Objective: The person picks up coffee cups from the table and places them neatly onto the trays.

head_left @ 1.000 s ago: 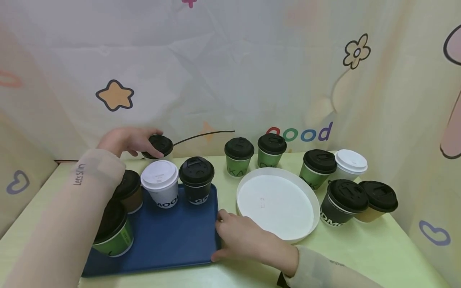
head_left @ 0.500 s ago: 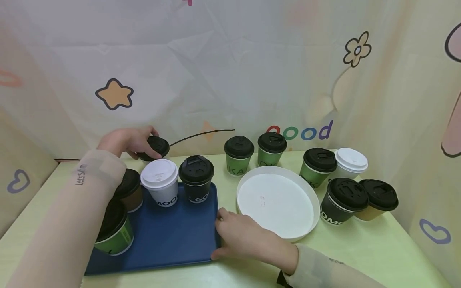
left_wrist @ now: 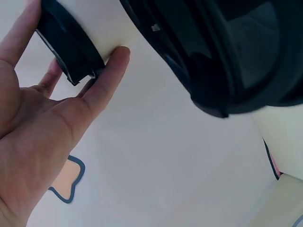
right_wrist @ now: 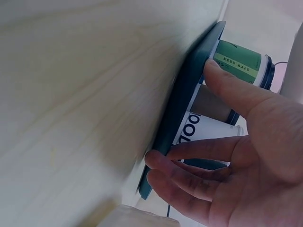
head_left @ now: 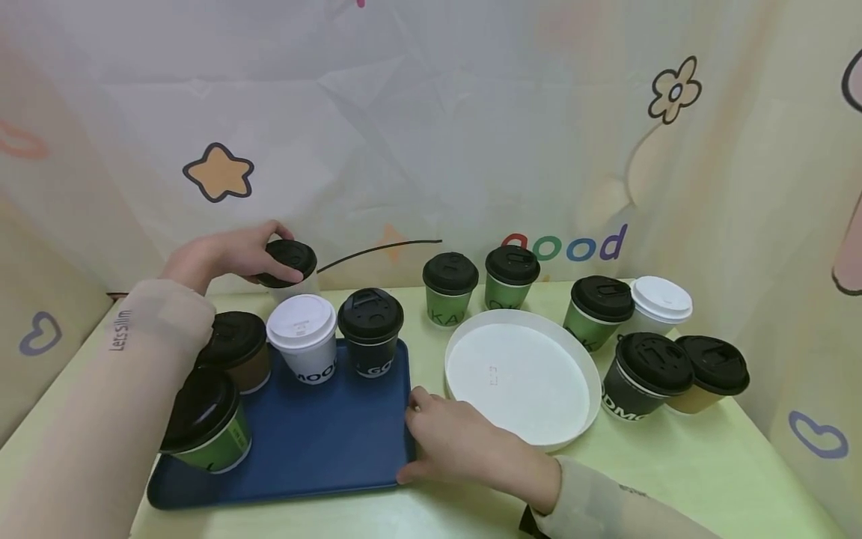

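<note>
In the head view my left hand grips a pale paper cup by its black lid, behind the tray's far left corner. The left wrist view shows the fingers round the cup's lid and pale wall. My right hand holds the right edge of the blue tray, its thumb near the front corner. On the tray stand a white cup with a white lid, a black cup, a brown cup and a large green cup. My left forearm partly covers the green cup.
Right of the tray lies a round white dish. Green cups with black lids stand behind it. A dark cup, a tan cup and a white-lidded cup stand at the right. A printed curtain hangs behind the table.
The cup in my left hand has shifted slightly left, then risen a little. My left forearm has moved left, showing more of the brown and green cups. My right hand stays at the tray's edge.
</note>
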The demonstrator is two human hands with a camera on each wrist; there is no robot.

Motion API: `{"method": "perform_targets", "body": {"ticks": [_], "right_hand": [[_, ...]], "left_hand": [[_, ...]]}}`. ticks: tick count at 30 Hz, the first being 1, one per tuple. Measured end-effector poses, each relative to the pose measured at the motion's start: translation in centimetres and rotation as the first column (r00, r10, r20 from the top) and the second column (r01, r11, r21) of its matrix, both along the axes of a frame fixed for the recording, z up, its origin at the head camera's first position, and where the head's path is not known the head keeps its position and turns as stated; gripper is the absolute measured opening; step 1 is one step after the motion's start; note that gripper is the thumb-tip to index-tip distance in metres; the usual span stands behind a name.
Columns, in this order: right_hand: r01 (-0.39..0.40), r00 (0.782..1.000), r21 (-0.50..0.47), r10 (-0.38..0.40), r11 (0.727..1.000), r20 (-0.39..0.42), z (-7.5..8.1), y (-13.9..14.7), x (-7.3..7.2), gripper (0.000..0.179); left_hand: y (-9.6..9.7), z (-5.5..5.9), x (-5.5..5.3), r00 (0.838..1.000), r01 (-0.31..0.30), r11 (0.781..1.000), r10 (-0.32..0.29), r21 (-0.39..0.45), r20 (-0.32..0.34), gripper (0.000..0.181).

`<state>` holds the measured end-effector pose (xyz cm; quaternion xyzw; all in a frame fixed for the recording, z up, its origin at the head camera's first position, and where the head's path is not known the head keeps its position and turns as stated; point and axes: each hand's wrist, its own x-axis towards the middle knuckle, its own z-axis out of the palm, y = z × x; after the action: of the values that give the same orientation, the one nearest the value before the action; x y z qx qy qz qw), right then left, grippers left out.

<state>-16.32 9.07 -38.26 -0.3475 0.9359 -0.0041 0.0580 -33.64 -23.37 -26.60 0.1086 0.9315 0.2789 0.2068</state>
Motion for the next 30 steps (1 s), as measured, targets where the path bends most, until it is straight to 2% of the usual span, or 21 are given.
{"method": "perform_targets", "body": {"ticks": [6,12,22,26,30], "right_hand": [[0.000,1.000,0.001,0.000,1.000,0.011,0.0,0.0,-0.1,0.070],[0.007,1.000,0.003,-0.007,1.000,0.019,0.1,0.1,-0.2,0.069],[0.012,1.000,-0.004,-0.012,1.000,0.026,0.1,0.2,-0.1,0.072],[0.011,1.000,-0.008,-0.010,1.000,0.025,0.1,0.2,-0.2,0.072],[0.003,1.000,-0.010,-0.003,1.000,0.024,0.0,0.0,-0.2,0.072]], "left_hand": [[-1.5,0.6,0.5,0.998,-0.021,0.999,0.024,0.046,-0.064,0.085],[-1.9,1.4,0.8,0.997,-0.027,0.996,0.033,0.082,-0.067,0.084],[-1.5,2.2,1.4,0.998,-0.013,0.985,0.024,0.173,-0.065,0.087],[-1.6,2.6,2.0,0.994,-0.015,0.982,0.034,0.191,-0.100,0.088],[-1.7,3.2,3.0,0.990,-0.023,0.987,0.045,0.162,-0.135,0.089]]}}
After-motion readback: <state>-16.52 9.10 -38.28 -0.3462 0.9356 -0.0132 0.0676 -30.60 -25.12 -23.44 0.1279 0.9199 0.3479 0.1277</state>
